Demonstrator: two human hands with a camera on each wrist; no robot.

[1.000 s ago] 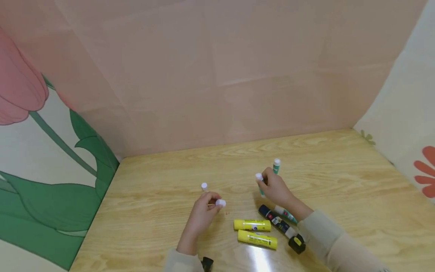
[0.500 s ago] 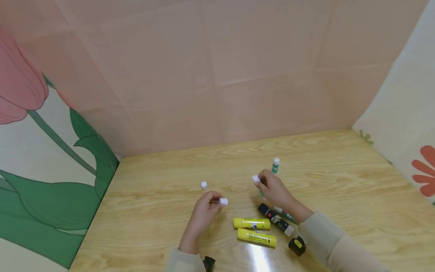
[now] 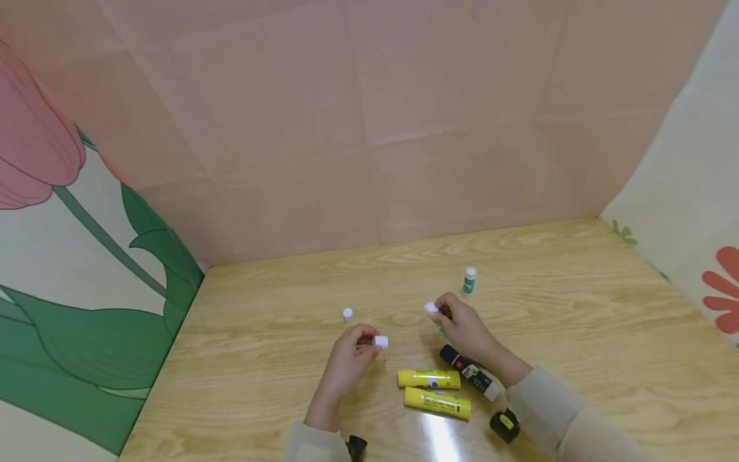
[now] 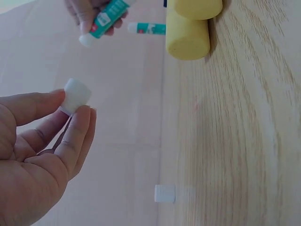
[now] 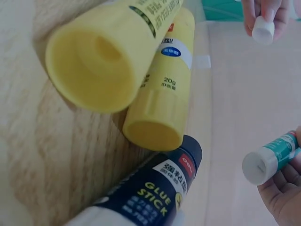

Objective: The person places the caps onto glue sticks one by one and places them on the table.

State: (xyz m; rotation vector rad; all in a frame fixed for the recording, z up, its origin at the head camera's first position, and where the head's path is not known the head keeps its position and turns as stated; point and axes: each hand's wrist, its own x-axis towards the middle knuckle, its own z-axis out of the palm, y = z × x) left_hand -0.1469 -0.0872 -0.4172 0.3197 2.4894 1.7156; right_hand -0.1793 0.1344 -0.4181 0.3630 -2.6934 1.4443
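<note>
My left hand (image 3: 348, 359) pinches a small white cap (image 4: 76, 95) between thumb and fingers, above the table. To its right, my right hand (image 3: 464, 324) grips a green glue stick (image 4: 109, 18), tilted, with its white upper end (image 3: 430, 308) pointing toward the left hand. The two hands are apart. A second white cap (image 3: 348, 314) stands on the table just beyond the left hand. Behind the right hand another green glue stick (image 3: 469, 281) with a white top stands upright.
Two yellow glue sticks (image 3: 429, 379) lie side by side on the wooden table (image 3: 242, 359). A dark blue glue stick (image 3: 469, 372) lies near the right forearm, beside a black-and-yellow object (image 3: 505, 425). A pink cloth backdrop (image 3: 369, 160) rises behind the table.
My right hand has shifted slightly left and down, tipping the glue stick further toward the left hand. My left hand has moved a little right with the cap, turning it sideways.
</note>
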